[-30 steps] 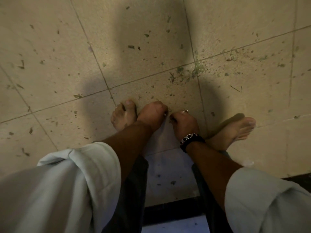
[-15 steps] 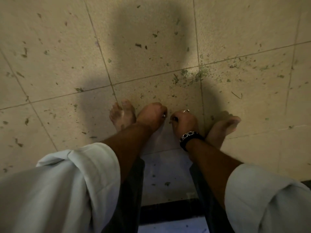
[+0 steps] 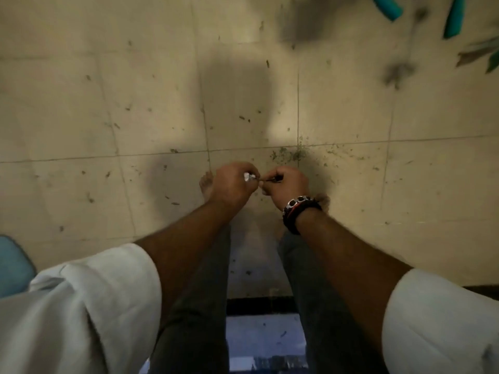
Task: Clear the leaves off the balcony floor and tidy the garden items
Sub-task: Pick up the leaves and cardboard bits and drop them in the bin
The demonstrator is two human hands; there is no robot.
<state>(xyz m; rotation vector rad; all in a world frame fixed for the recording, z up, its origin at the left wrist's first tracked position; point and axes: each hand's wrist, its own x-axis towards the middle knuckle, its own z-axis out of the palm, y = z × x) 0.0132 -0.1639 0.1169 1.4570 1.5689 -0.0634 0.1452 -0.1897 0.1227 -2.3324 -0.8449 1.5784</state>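
Observation:
My left hand (image 3: 232, 184) and my right hand (image 3: 287, 188) are held close together above the tiled balcony floor (image 3: 135, 103), fingers curled. The left hand pinches a small shiny whitish scrap (image 3: 249, 176). The right hand pinches something thin and dark (image 3: 271, 180) that reaches toward the left hand; what it is cannot be told. A black watch sits on the right wrist. Small leaf bits are scattered over the tiles, with a denser green patch (image 3: 290, 155) just beyond the hands.
Teal items (image 3: 456, 17) and a leafy plant (image 3: 483, 54) sit at the top right, with dark debris clumps (image 3: 397, 72) near them. A blue object (image 3: 13, 268) is at the left edge. A dark threshold strip (image 3: 259, 306) runs between my legs.
The view has swung up and turned, bringing the teal items and plant into sight. Both hands have lifted from near my feet and now hold small things between them.

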